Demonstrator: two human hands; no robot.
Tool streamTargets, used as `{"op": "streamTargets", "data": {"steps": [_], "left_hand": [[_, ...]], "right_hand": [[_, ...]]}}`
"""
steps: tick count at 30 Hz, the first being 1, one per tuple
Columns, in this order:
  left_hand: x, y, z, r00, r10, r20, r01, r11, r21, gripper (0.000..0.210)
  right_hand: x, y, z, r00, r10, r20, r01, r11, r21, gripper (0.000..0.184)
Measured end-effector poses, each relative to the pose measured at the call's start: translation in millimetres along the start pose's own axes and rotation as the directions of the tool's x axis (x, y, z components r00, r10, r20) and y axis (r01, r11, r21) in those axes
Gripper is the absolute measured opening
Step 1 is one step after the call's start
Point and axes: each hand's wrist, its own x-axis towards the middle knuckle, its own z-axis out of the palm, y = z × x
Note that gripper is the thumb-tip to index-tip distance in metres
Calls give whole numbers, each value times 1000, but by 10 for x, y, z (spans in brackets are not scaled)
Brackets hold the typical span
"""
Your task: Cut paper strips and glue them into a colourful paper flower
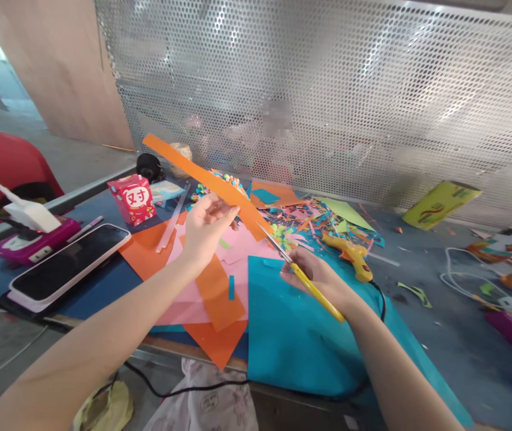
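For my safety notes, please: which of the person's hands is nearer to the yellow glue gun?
Right. The right hand, with the scissors, is just left of the yellow glue gun; the left hand, holding the orange strip, is farther away to the left.

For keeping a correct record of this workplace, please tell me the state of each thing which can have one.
Orange strip: held up in the left hand
Scissors: held in the right hand, tips at the strip's lower end; blade opening unclear
Phone: face up, screen dark
Glue gun: lying on its side, unheld
White charger: seated on the purple power strip
Red box: standing upright
Paper scraps: cut small, heaped loosely
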Motion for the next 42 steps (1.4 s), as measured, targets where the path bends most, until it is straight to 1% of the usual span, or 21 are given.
{"op": "streamTargets", "data": {"steps": [8, 15, 22, 27, 31, 35, 42], "left_hand": [[2, -6, -5, 1000, 15, 5, -15, 1000, 19, 20], [12, -25, -6, 999, -4, -44, 6, 1000, 25, 24], [13, -12, -4, 998, -30, -53, 33, 998, 46, 26], [19, -20, -22, 999, -30, -29, 32, 997, 73, 25], [31, -35, -27, 998, -30, -52, 32, 998, 45, 24], [31, -37, -27, 997, -36, -65, 40, 997, 66, 24], [25, -30, -26, 999, -19, -27, 21, 998, 53, 24]], "right_hand": [[4, 38, 6, 1000, 12, -12, -12, 1000, -4, 40], [5, 45, 7, 1000, 20, -14, -20, 1000, -13, 41], [14, 60, -4, 999, 41, -9, -41, 994, -103, 41], [10, 8, -15, 998, 57, -4, -56, 985, -163, 41], [0, -13, -11, 997, 70, -22, -72, 985, -159, 42], [-3, -11, 2, 997, 72, -9, -73, 990, -124, 41], [-11, -74, 2, 997, 79, -18, -80, 986, -146, 44]]}}
